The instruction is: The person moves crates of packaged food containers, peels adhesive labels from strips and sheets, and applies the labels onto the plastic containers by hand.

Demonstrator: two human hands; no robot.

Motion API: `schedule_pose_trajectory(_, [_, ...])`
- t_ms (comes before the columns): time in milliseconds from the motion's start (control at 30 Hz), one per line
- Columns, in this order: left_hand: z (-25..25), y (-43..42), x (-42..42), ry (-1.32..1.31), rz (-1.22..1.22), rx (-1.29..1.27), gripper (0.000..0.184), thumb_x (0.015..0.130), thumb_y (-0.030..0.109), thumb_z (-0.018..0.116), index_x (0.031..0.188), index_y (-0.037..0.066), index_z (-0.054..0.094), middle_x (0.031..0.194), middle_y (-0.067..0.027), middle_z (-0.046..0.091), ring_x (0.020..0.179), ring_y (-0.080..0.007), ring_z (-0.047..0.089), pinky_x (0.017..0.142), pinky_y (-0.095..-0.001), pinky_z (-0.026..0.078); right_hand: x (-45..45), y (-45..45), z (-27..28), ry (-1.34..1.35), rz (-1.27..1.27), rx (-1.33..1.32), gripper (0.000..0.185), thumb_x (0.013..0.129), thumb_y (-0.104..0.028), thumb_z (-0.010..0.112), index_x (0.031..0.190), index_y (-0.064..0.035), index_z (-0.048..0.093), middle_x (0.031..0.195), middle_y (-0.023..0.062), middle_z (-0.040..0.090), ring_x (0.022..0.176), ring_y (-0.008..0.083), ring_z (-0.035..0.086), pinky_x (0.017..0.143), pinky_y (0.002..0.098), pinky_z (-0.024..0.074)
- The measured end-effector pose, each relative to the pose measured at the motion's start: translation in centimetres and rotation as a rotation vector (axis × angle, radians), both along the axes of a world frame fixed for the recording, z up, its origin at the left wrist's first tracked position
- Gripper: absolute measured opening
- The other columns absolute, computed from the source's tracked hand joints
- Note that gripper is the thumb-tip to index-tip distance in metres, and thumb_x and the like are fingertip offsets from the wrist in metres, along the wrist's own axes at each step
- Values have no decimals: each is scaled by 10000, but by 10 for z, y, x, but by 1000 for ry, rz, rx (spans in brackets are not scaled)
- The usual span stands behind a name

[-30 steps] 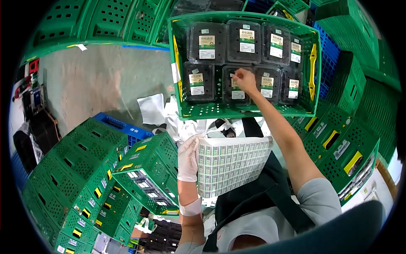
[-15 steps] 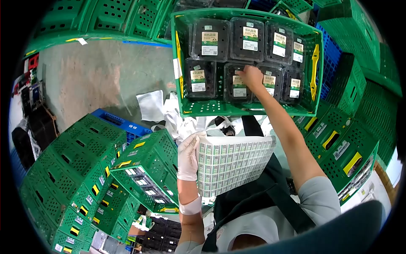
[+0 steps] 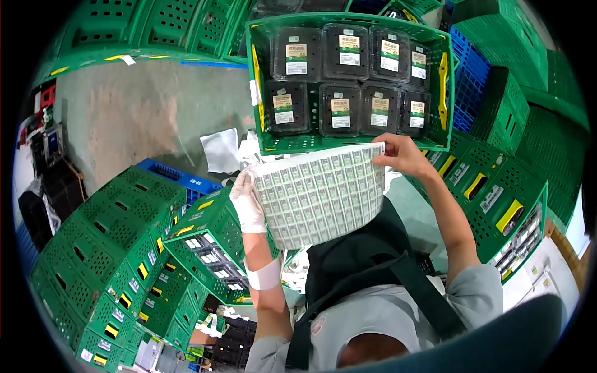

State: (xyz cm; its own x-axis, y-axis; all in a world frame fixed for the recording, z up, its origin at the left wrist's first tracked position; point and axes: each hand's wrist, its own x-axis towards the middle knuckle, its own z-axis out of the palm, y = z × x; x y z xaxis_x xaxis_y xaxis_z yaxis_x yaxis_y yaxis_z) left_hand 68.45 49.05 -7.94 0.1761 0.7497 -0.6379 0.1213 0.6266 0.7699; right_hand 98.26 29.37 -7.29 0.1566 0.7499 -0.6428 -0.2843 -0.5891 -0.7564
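Observation:
A sheet of small printed stickers (image 3: 320, 198) is held up in front of my chest, its rows of green and white labels facing me. My left hand (image 3: 246, 202), in a white glove, is closed on the sheet's left edge. At the upper right corner, my bare right hand (image 3: 403, 155) pinches the sheet between thumb and fingers. Just beyond the sheet stands a green crate (image 3: 354, 147) with several dark, clear-lidded plastic boxes (image 3: 340, 124) in two rows. Each box bears a beige, green and white label and a small sticker near its top.
Stacked green crates (image 3: 118, 227) fill the left side, and more crates (image 3: 491, 186) stand at the right, some with yellow handles. White backing paper (image 3: 221, 151) lies below the crate. Blue pallets (image 3: 177, 180) show behind the stacks.
My right hand has left a box in the crate's front row and come back to the sheet's upper right corner. The sheet has risen and shifted left with my left hand.

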Motion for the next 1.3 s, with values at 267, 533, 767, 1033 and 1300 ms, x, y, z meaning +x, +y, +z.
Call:
schedule_pose_trajectory(267, [29, -37, 98, 173, -1031, 946, 670, 665, 254, 755, 1245, 81, 467, 1298, -112, 439, 1240, -266, 368, 1047, -395, 205, -5, -12, 12, -380, 129, 83, 157, 816, -121, 615, 878, 19, 582, 565, 45, 508, 531, 69, 414, 490, 263, 361])
schedule_pose_trajectory(533, [-19, -82, 133, -217, -793, -180, 336, 721, 15, 666, 1044, 20, 574, 893, -65, 655, 858, -152, 631, 764, -259, 476, 10, -31, 8, -811, 227, 125, 290, 869, -230, 542, 681, -12, 501, 557, 198, 473, 490, 363, 455, 450, 397, 350])
schedule_pose_trajectory(767, [9, -61, 153, 13, -1376, 313, 243, 805, 179, 600, 1036, 103, 583, 763, -171, 607, 724, -362, 578, 611, -370, 459, 25, -29, 8, -319, -106, 73, 325, 759, -302, 705, 855, -10, 598, 588, 41, 506, 537, 84, 432, 476, 285, 360])
schedule_pose_trajectory(1033, [27, -55, 162, -18, -1173, 581, 267, 740, 107, 658, 979, 34, 564, 734, -97, 645, 709, -279, 633, 663, -322, 491, 52, -29, 15, -368, 39, -71, 289, 763, -252, 712, 815, 1, 583, 614, -10, 514, 576, 54, 430, 499, 239, 367])
schedule_pose_trajectory(1300, [38, -33, 164, 93, -1463, 418, 147, 746, 134, 633, 865, 53, 599, 748, -163, 597, 709, -346, 584, 597, -384, 450, 90, -22, 22, -406, 495, 75, 503, 783, -467, 627, 865, 28, 588, 644, 94, 558, 587, 154, 505, 550, 320, 431])
